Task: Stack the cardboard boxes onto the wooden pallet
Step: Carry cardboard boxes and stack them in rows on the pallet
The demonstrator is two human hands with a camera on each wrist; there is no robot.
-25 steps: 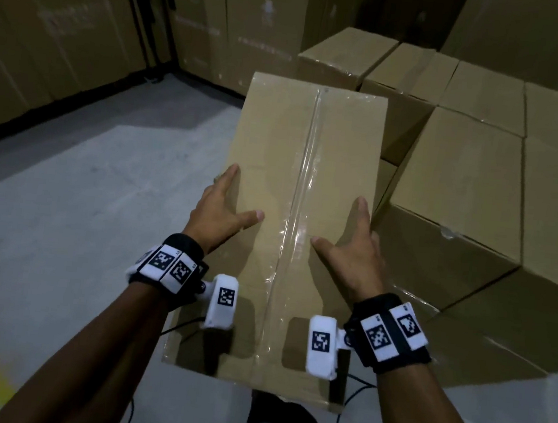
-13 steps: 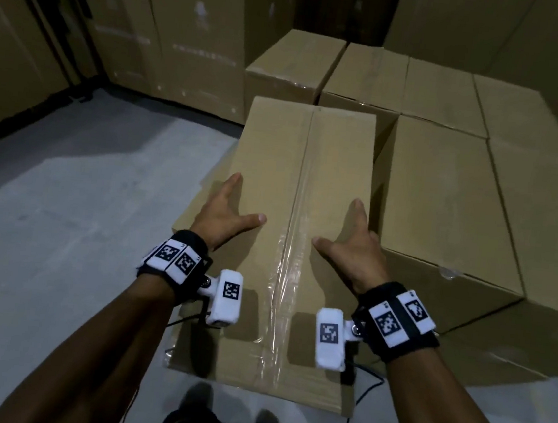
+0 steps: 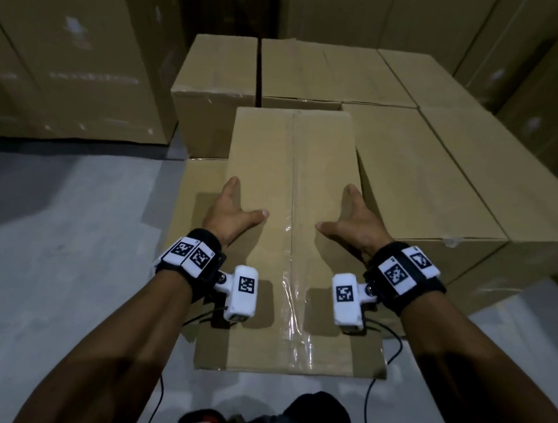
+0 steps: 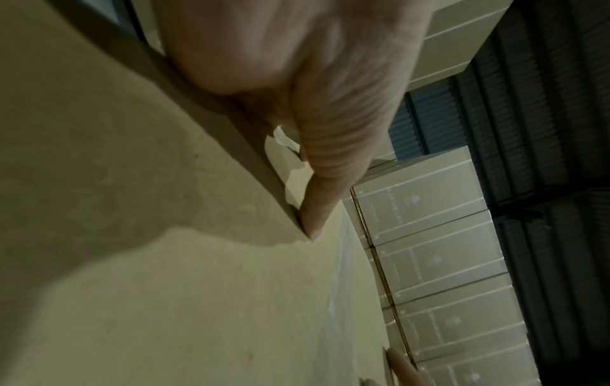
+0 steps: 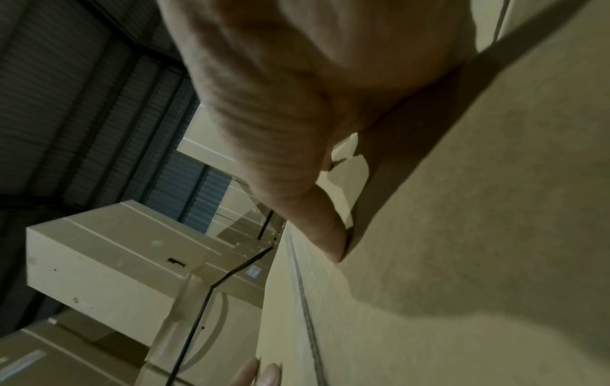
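Both hands are working the box (image 3: pixel 283 218) here. The left hand (image 3: pixel 227 211) is clamping its left edge, thumb lying flat across the top, fingers wrapping down the side. The right hand (image 3: pixel 355 224) is mirroring that on the right edge, thumb pointing inward. The box is long, plain brown, with clear tape (image 3: pixel 292 281) running down its middle seam. It is sitting over a lower box (image 3: pixel 198 182), just beside the stack (image 3: pixel 429 179) on the right.
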